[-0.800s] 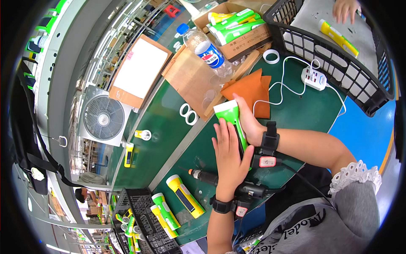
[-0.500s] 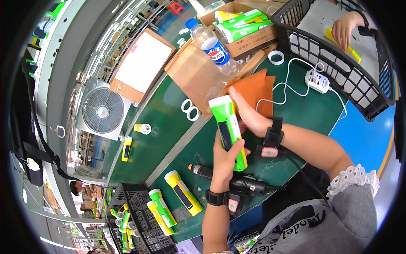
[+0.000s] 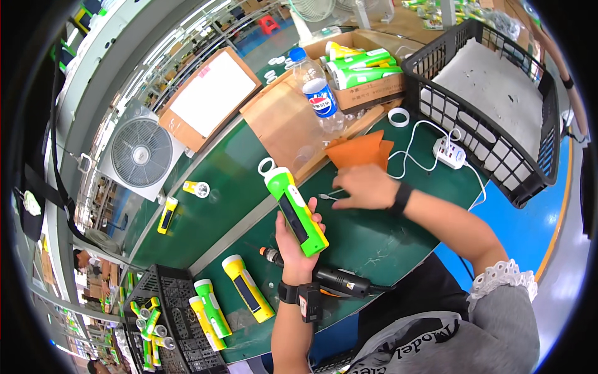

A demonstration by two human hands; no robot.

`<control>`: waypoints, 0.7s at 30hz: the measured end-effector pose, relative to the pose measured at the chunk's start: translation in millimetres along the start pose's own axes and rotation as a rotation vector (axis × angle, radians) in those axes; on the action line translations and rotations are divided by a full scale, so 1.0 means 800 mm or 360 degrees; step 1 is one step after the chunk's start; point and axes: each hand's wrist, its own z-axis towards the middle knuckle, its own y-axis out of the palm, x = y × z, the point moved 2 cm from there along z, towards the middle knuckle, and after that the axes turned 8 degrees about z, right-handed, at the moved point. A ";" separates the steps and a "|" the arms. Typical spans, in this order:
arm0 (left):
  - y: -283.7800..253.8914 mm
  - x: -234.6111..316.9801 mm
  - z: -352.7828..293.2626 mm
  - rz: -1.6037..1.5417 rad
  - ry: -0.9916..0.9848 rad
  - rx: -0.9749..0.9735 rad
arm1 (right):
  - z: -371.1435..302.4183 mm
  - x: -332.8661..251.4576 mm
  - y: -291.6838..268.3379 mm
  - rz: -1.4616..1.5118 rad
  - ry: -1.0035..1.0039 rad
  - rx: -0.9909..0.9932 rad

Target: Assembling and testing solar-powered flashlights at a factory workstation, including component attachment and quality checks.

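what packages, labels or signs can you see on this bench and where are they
Open cardboard box: back of the bench, brown, rectangular, holding green and white torches.
Bottle label: band round a clear plastic bottle left of that box, blue with a red and white round mark.
Flat cardboard box: back left by the fan, brown with a large white sheet on top.
No screens or signs in view.

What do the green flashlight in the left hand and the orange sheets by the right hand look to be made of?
Green flashlight, gripped by the left hand: likely glossy moulded plastic, with smooth highlights. Orange sheets beyond the right hand: matte, flat, possibly paper or abrasive sheet; uncertain.
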 end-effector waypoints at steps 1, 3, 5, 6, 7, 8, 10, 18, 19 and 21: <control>-0.002 0.001 0.001 -0.0001 -0.0016 0.0026 | 0.008 -0.006 0.016 -0.0090 0.0016 -0.0019; -0.003 -0.001 0.004 -0.0036 -0.0050 -0.0105 | 0.022 -0.004 0.036 -0.0164 0.0046 -0.0018; 0.006 -0.004 0.000 -0.0029 -0.0095 0.0011 | 0.030 -0.002 0.042 -0.0228 0.0076 -0.0011; -0.003 -0.001 -0.003 -0.0085 -0.0129 -0.0120 | 0.030 -0.010 0.030 0.0183 0.0120 0.0101; 0.000 -0.001 -0.006 -0.0117 -0.0145 -0.0203 | 0.025 -0.010 0.018 0.0589 0.0182 0.0205; 0.003 0.000 -0.007 -0.0112 -0.0133 -0.0240 | 0.025 -0.007 0.009 0.1061 0.0045 0.0306; 0.010 -0.004 -0.009 -0.0107 -0.0139 -0.0262 | 0.020 -0.021 -0.011 0.1503 0.0030 0.0350; 0.016 -0.002 -0.006 -0.0040 -0.0148 -0.0256 | 0.016 -0.015 -0.009 0.0938 -0.0214 0.0549; 0.016 -0.002 -0.007 -0.0039 -0.0150 -0.0252 | 0.015 -0.014 -0.009 0.0780 -0.0257 0.0513; 0.016 0.000 -0.008 -0.0078 -0.0169 -0.0255 | 0.012 -0.017 -0.014 0.0625 -0.0296 0.0477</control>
